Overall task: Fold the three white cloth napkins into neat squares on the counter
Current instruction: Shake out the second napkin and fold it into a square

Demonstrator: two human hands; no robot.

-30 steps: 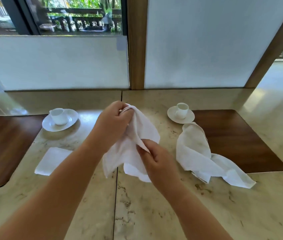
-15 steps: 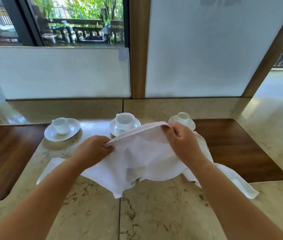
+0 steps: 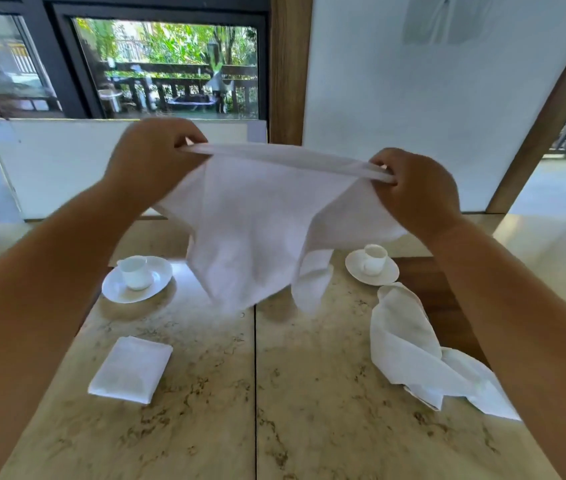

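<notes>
the left hand (image 3: 157, 161) and right hand (image 3: 416, 192) each pinch an end of the raised napkin (image 3: 260, 233), pulled taut well above the counter (image 3: 205, 427), likely to find its corners before laying it flat. a folded napkin (image 3: 131, 370) lies finished at the left; a crumpled napkin (image 3: 409, 351) waits at the right.

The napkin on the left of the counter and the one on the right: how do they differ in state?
The left napkin is folded into a flat, compact square with straight edges; the right napkin is unfolded and lies crumpled in loose ridges. The left napkin sits wholly on the marble counter; the right napkin lies partly over the dark wood inset. Both are white cloth, and neither is touched by the hands.
</notes>
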